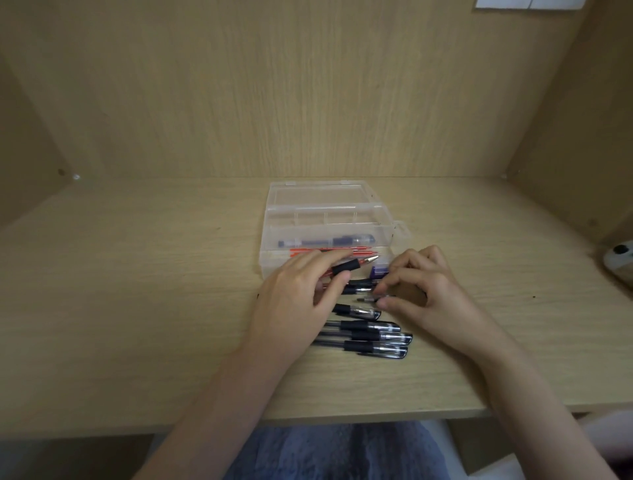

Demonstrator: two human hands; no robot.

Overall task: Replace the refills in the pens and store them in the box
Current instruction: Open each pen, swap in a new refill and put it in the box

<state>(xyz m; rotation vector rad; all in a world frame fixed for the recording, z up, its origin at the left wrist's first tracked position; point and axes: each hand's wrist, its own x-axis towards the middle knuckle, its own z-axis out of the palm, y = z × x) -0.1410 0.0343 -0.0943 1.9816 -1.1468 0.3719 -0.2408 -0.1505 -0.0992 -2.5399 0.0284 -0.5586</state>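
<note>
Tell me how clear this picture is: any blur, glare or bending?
Head view: wide-angle stretch splays the side walls; light is dim and even, with soft shadows under the left hand and right hand; the pens look slightly soft; the clear box shows only a mild sheen, no harsh glare.

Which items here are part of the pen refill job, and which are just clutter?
Job: left hand gripping red-refill pen; clear box; red refills in it; black pens on desk.
Lying about: white device at right edge; white sheet top right.
</note>
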